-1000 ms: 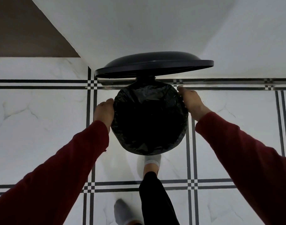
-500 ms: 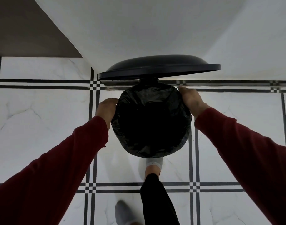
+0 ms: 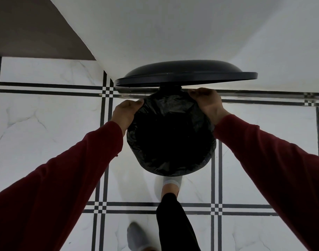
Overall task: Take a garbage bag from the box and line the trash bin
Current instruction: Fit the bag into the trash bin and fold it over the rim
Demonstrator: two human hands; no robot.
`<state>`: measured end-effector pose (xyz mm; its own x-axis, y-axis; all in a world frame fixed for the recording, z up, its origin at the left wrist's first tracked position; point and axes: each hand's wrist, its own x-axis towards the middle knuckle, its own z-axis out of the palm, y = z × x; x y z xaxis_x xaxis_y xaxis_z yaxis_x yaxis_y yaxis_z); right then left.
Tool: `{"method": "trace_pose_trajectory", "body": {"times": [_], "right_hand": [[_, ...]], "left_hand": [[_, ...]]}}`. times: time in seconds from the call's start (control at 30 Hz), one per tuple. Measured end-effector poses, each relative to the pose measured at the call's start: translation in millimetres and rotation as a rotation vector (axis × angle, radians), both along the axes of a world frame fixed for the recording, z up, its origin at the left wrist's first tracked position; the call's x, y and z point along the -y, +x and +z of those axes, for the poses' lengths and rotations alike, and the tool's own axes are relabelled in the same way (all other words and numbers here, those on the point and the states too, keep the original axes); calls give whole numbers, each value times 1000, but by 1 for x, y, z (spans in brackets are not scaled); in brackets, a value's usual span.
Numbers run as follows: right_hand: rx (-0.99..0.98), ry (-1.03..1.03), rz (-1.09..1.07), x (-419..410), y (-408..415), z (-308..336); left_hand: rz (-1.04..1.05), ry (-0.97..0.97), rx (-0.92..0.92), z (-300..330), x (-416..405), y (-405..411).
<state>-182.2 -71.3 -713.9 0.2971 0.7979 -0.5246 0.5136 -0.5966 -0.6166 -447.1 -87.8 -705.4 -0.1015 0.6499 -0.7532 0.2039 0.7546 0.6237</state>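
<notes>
A round black trash bin stands on the tiled floor against the wall, its dark lid (image 3: 186,73) raised. A black garbage bag (image 3: 170,134) lines it and is folded over the rim all round, so the bin's own body is hidden. My left hand (image 3: 125,113) grips the bag's edge at the rim's far left. At the far right of the rim, just under the lid, my right hand (image 3: 208,103) pinches the bag's edge. The box of bags is out of view.
A white wall (image 3: 173,29) rises right behind the bin. White marble floor tiles with black stripe borders (image 3: 46,124) surround it. My right foot in a grey sock (image 3: 171,183) rests at the bin's near base; the other foot (image 3: 137,236) is farther back.
Both hands have slid along the rim toward the back of the bin, under the lid, keeping hold of the bag's edge. The view has shifted slightly.
</notes>
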Motion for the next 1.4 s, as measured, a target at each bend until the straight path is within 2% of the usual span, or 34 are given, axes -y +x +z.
{"method": "trace_pose_trajectory", "body": {"times": [0.23, 0.4, 0.53, 0.67, 0.8, 1.0, 1.23, 1.4], "right_hand": [[149, -110, 68, -19, -3, -7], [145, -140, 60, -22, -3, -7], [99, -86, 60, -24, -6, -7], [-2, -53, 105, -33, 9, -35], [27, -77, 153, -28, -4, -6], [-10, -128, 208, -23, -3, -5], [144, -162, 243, -24, -2, -1], [75, -143, 204, -18, -1, 4]], "left_hand": [[16, 21, -21, -10, -8, 0], [7, 81, -18, -11, -12, 3], [-71, 149, -34, -7, -17, 6], [-98, 80, -53, -4, -24, 7], [-122, 0, -51, -1, -28, 9], [-305, 110, -166, -8, -26, 13], [-402, 26, -239, -7, -32, 17], [-273, -75, -199, -5, -29, 19]]}}
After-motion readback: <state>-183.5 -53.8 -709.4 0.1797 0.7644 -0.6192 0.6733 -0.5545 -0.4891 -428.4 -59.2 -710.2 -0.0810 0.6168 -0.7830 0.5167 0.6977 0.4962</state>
